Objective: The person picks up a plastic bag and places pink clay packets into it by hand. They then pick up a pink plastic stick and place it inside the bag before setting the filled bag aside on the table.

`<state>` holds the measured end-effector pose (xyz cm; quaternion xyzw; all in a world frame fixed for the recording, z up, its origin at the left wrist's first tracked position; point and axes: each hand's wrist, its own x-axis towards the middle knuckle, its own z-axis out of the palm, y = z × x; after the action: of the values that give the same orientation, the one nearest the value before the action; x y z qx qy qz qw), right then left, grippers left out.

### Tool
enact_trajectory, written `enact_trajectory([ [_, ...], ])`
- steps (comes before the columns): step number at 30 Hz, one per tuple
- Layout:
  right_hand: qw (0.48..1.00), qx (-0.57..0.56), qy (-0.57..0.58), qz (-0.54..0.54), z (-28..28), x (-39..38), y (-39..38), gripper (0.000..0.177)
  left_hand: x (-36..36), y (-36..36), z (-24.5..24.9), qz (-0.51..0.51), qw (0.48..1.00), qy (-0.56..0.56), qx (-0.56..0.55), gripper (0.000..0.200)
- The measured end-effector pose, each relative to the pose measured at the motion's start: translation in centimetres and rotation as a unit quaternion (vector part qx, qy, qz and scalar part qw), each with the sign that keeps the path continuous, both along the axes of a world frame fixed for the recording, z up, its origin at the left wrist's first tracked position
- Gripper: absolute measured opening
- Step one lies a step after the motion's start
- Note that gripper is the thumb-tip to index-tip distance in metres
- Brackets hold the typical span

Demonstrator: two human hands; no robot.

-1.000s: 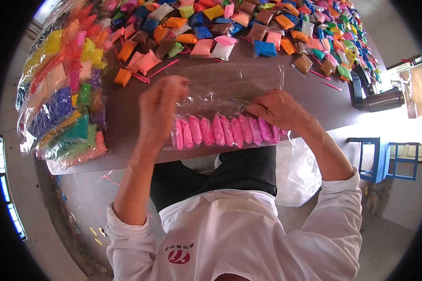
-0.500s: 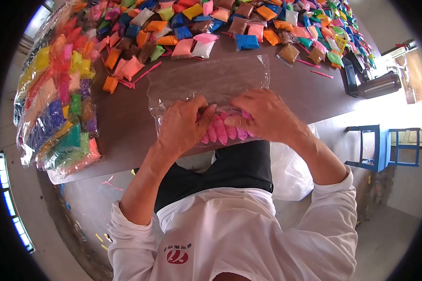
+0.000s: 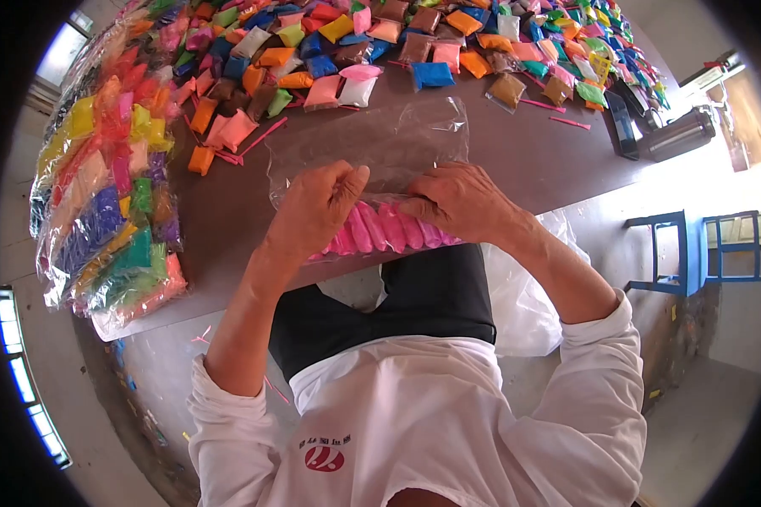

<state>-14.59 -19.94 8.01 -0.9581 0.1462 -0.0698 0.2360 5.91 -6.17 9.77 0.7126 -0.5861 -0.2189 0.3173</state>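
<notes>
A clear plastic bag [image 3: 368, 148] lies flat at the table's near edge, its far part spread out. In its near end several bright pink packets [image 3: 385, 226] stand side by side in a row. My left hand [image 3: 313, 209] is closed on the bag at the left end of the row, thumb uppermost. At the right end my right hand [image 3: 465, 203] grips the bag's film, with its thumb against the pink packets. The fingertips of both hands are partly hidden.
Many small colored packets [image 3: 321, 89] are heaped across the far side of the brown table [image 3: 228, 198]. Filled clear bags [image 3: 110, 211] are stacked at the left. A metal flask [image 3: 681, 137] and a phone-like dark object [image 3: 621, 127] lie at right, beyond which stands a blue stool [image 3: 689, 253].
The row of pink packets shows more widely between my hands. My left hand has moved slightly left, and its thumb has lifted off the packets.
</notes>
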Motion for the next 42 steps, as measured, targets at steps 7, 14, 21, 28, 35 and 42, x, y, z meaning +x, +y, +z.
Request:
enact_trajectory([
  [7, 0.999, 0.001, -0.031, -0.024, -0.3, -0.2, -0.6, 0.040, 0.9, 2.4, -0.5, 0.032, 0.998, -0.035, 0.039, 0.038],
  [14, 0.990, 0.063, -0.117, -0.037, -1.1, -0.4, -1.1, 0.030, -0.4, 3.1, -2.7, 0.061, 0.988, -0.121, -0.071, 0.036],
  [21, 0.890, 0.113, -0.356, -0.261, 3.0, -4.1, -3.5, 0.040, -0.5, 3.0, -2.8, 0.065, 0.988, -0.120, -0.068, 0.037],
  [28, 0.962, 0.064, -0.251, -0.084, 3.6, -3.4, -0.7, 0.034, -0.5, 2.9, -3.0, 0.075, 0.986, -0.125, -0.078, 0.038],
  [35, 0.958, 0.032, -0.213, -0.190, 1.7, -3.2, -2.9, 0.039, -0.6, 3.0, -3.6, 0.088, 0.981, -0.135, -0.105, 0.038],
  [42, 0.979, 0.065, -0.136, -0.139, -0.9, -4.4, -3.3, 0.034, -0.7, 3.1, -3.6, 0.077, 0.984, -0.129, -0.097, 0.040],
])
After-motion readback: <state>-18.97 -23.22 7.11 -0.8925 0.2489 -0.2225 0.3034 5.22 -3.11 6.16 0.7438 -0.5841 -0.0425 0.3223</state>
